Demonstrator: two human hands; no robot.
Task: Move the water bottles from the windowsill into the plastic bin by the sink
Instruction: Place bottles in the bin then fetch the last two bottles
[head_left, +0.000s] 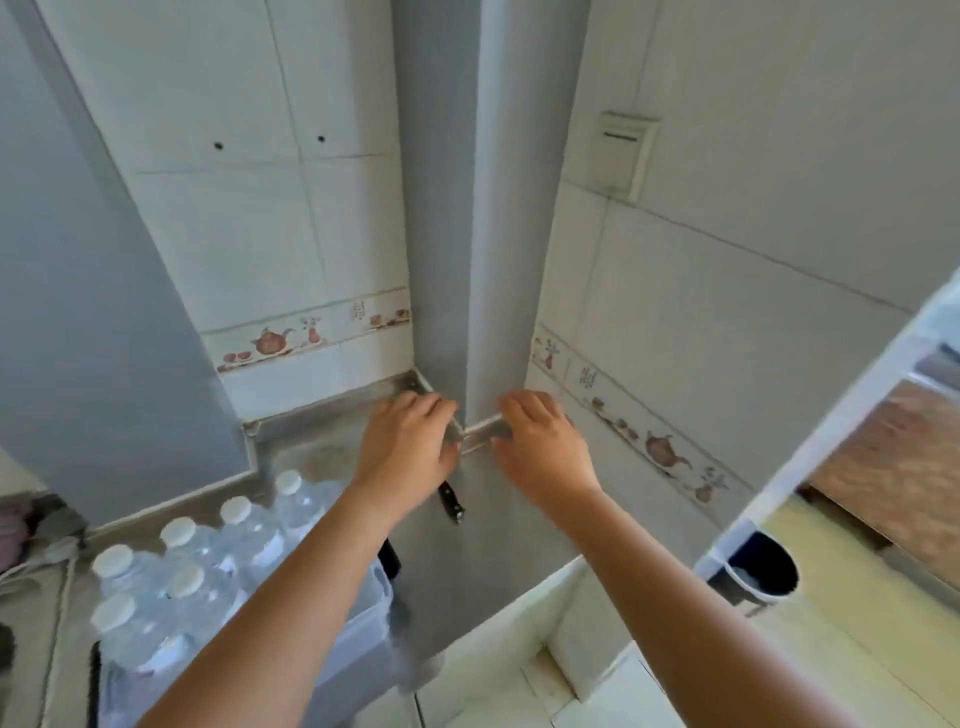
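Note:
Several clear water bottles (244, 540) with white caps stand upright in a translucent plastic bin (371, 618) at the lower left, partly hidden by my left forearm. My left hand (408, 449) and my right hand (545, 447) are raised side by side in front of the grey corner column (470, 260), above and to the right of the bin. Both hands have loose, spread fingers and hold nothing. The white window frame and sill (826, 452) run along the right edge; no bottle shows there.
A black knife handle (451, 503) pokes out just below my left hand, and another dark object (389, 558) sits at the bin's far corner. A metal counter (311, 441) meets the tiled wall. A dark-lined cup (763, 571) hangs at the window frame's lower end.

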